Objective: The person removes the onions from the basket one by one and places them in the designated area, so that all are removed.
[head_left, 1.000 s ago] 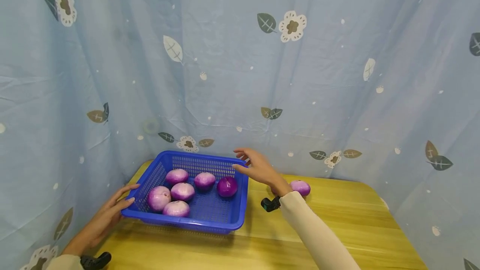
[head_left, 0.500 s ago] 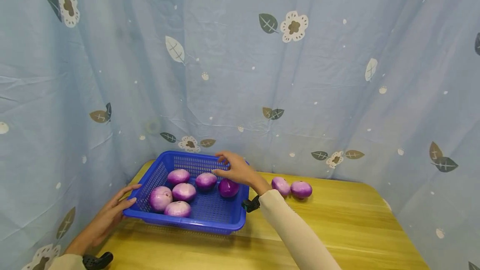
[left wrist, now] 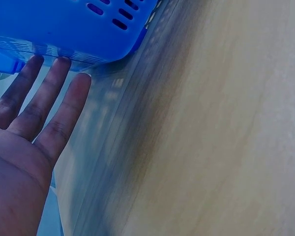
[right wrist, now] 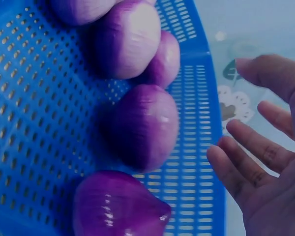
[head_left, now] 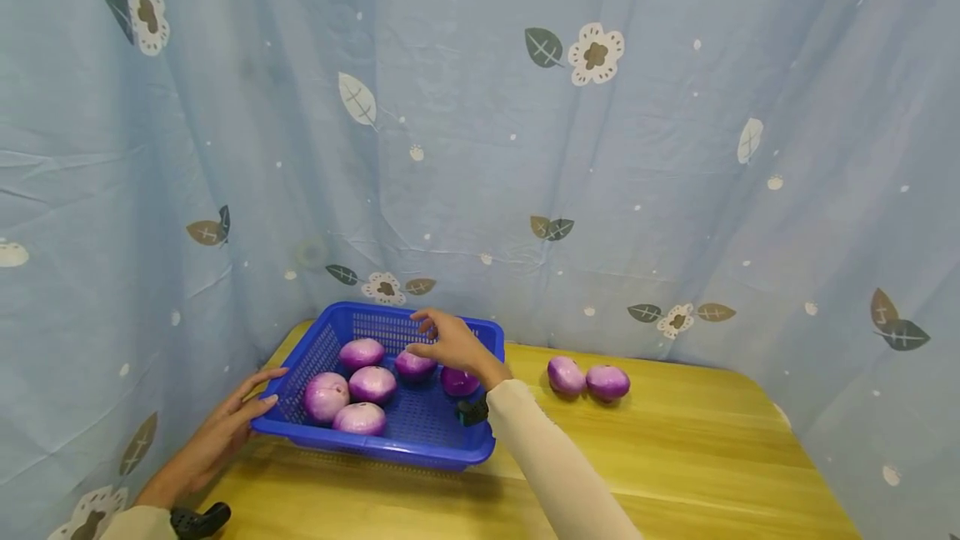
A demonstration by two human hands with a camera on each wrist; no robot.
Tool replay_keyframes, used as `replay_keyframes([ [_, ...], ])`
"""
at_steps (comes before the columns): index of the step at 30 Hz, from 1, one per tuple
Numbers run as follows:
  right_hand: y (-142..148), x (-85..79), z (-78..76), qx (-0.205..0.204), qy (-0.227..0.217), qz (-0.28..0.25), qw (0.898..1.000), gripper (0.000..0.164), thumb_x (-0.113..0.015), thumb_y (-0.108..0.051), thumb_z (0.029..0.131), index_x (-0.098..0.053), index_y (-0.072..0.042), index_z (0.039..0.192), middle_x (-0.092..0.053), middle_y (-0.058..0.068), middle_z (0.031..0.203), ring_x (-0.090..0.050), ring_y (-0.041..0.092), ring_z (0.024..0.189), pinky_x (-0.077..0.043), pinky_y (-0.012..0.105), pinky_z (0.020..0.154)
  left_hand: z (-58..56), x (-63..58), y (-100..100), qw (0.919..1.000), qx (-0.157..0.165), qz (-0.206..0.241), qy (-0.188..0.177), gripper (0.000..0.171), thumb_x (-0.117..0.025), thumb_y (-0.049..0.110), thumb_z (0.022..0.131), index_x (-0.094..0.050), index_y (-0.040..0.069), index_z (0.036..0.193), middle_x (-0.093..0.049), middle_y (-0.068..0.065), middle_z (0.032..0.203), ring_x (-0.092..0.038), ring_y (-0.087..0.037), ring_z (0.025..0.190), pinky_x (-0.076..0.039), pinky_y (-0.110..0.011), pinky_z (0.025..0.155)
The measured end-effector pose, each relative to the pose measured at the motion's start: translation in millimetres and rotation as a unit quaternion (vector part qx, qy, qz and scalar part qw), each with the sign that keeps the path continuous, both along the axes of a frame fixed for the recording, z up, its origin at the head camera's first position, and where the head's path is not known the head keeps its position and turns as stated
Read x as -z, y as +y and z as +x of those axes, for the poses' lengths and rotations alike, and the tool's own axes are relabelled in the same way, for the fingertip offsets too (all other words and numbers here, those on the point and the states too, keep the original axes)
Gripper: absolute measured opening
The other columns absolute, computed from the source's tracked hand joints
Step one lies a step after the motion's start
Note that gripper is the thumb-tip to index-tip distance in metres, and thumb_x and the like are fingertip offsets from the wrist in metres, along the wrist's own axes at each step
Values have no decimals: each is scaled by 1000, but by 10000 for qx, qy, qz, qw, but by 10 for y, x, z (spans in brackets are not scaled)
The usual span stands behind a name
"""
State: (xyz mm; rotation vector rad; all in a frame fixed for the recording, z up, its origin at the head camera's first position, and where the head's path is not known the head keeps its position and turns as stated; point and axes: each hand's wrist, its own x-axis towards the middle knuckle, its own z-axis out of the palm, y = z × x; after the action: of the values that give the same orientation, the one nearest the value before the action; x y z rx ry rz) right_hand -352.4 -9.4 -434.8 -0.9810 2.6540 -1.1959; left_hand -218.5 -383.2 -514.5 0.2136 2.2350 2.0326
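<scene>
A blue plastic basket [head_left: 442,427] with slotted walls holds several purple onions [head_left: 362,419]. At its left end, my left hand [head_left: 213,438] touches the rim; in the left wrist view its straight fingers [left wrist: 54,101] lie against the outer wall. My right hand [head_left: 456,348] hovers over the basket with loosely bent fingers and nothing in them. Below it sits a light purple onion [right wrist: 147,128], partly covered by the hand in the head view. A darker, pointed onion [right wrist: 119,205] lies beside that one, near the basket's right end.
Two more onions [head_left: 566,376] lie side by side on the yellow wooden table [head_left: 690,432], right of the basket. A blue curtain with flowers and leaves [head_left: 450,148] hangs behind and at both sides. A black device [head_left: 201,521] sits at the left wrist.
My right hand has moved left, from beside the basket's right rim to over the onions inside, uncovering the two onions on the table. The left hand stays at the rim.
</scene>
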Motion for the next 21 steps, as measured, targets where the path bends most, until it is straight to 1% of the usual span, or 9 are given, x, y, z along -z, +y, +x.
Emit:
replay_keyframes([
  [2,-16,47,-26,77,-37,-16,10000,55,-78,-27,93,-58,-12,142,-66,15,127,-63,32,114,-51,38,93,-5,-3,5,10000,-38,-3,-20,51,-44,25,112,-29,17,160,-32,-11,149,-67,-27,111,-55,-37,89],
  [4,-16,96,-51,205,-63,34,9998,56,-80,-26,92,-58,-10,141,-66,17,125,-64,31,111,-52,38,92,-8,-5,13,10000,-52,-50,-42,51,-45,26,112,-29,16,160,-25,-14,154,-66,-24,112,-54,-36,90],
  [8,-3,177,-98,487,-129,52,9987,57,-81,-25,90,-59,-4,139,-67,20,124,-65,33,112,-53,43,94,-8,-13,32,9999,-101,-122,-68,52,-45,27,111,-29,16,160,-15,-15,160,-62,-15,116,-54,-34,91],
  [11,-5,236,-119,680,-187,118,9974,58,-80,-28,90,-59,-3,138,-68,17,125,-65,32,115,-51,45,98,-1,-21,42,9998,-133,-88,-100,53,-46,27,111,-29,16,160,-14,-16,161,-63,-17,115,-54,-35,91],
  [14,-21,290,-118,780,-133,334,9963,57,-80,-30,89,-63,0,134,-70,14,123,-65,29,116,-50,43,100,10,-26,43,9998,-131,-36,-142,53,-45,27,111,-28,16,160,-15,-19,161,-64,-23,114,-54,-36,91],
  [17,-48,325,-101,678,-59,606,9958,44,-82,-29,88,-71,1,118,-73,12,106,-66,26,100,-52,40,92,19,-28,38,9998,-108,-20,-154,53,-45,27,112,-28,15,160,-15,-22,161,-64,-24,115,-54,-35,91],
  [19,-70,333,-87,584,-20,714,9957,34,-83,-28,87,-74,-1,107,-72,9,93,-64,22,88,-52,37,84,18,-33,32,9998,-95,4,-147,53,-45,27,112,-27,15,160,-15,-23,161,-64,-25,115,-54,-35,91],
  [21,-92,338,-74,493,-62,781,9957,28,-82,-28,88,-75,-4,101,-69,4,86,-60,19,80,-50,35,80,17,-41,26,9999,-98,8,-141,54,-45,27,112,-27,16,161,-16,-24,161,-64,-24,115,-54,-35,91],
])
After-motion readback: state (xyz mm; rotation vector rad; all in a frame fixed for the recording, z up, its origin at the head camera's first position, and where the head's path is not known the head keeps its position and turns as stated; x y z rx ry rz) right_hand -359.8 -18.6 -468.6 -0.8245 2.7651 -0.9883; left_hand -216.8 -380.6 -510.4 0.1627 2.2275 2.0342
